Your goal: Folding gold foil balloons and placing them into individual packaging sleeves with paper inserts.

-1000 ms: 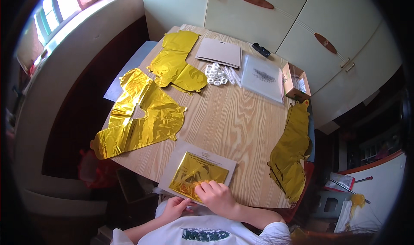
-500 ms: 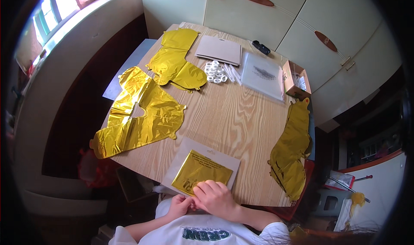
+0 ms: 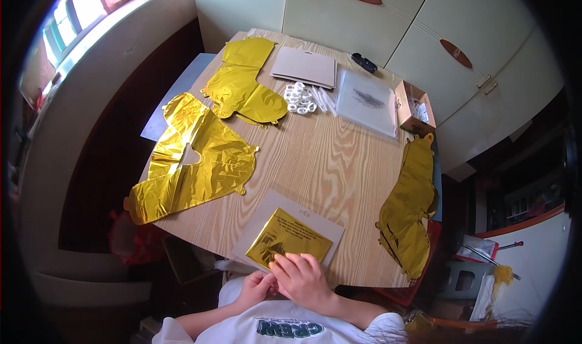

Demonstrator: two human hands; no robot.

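A flat package [image 3: 239, 250] lies at the table's near edge: a folded gold foil balloon [image 3: 290, 238] with dark print on a grey card, seemingly in a clear sleeve. My right hand [image 3: 301, 278] is curled over its lower edge, the fingers bent together on the foil. Close beside it, my left hand [image 3: 257, 288] pinches the package's near edge, which reaches past the table toward my lap. The exact spot between the fingertips of both hands is partly hidden.
Large gold foil balloons lie unfolded at the left [image 3: 209, 168], far left [image 3: 239, 83] and right [image 3: 409, 204]. Toward the back are grey cards [image 3: 303, 65], white rings [image 3: 299, 98], pale straws [image 3: 323, 100], clear sleeves [image 3: 368, 104], a black object [image 3: 364, 63] and an open box [image 3: 415, 107].
The package has turned slightly clockwise and its far end has shifted to the right. Both hands stay at its near edge, and the view has shifted a little.
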